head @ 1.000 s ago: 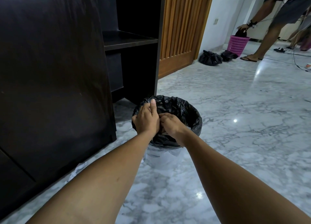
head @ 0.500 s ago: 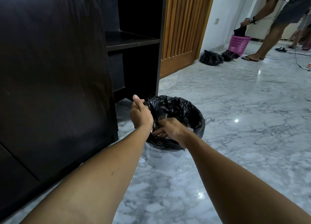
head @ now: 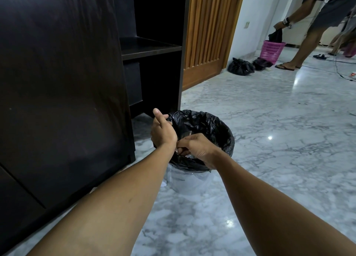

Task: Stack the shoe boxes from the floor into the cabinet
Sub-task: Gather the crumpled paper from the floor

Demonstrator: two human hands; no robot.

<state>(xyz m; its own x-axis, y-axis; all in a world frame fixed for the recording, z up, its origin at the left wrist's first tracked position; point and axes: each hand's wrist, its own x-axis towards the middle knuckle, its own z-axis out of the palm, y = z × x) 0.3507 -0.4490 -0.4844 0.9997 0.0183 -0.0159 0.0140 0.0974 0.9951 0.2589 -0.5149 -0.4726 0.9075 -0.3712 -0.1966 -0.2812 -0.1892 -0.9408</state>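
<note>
Head view: one dark cabinet (head: 57, 82) filling the left side, standing on the floor with a tall panel nearest and one shelf (head: 150, 47) inside. Two dark box-shaped blocks (head: 133, 82) in its recess, one above that shelf and one below; shoe boxes or cabinet parts, cannot tell. One slatted wooden door (head: 210, 30) just beyond. One other person (head: 316, 15) bent over at far right, a hand reaching down to one pink basket (head: 271, 50). One pale bin (head: 185, 180) on the floor just beside the cabinet's corner, lined with one black bag liner (head: 210, 126) folded over the rim. Two tied black bags (head: 240, 66) by the far wall, near the basket. Two bare hands at the bin's near rim, touching each other: left hand (head: 162, 133) back to the camera, one digit raised, the other fingers hidden behind it — grip cannot be told; right hand (head: 200, 150) with fingers curled, pinching the liner. Grey-white veined marble floor (head: 269, 159), glossy with light spots; white wall (head: 256, 11) behind; one thin cable (head: 339, 71) trailing across the far right.
</note>
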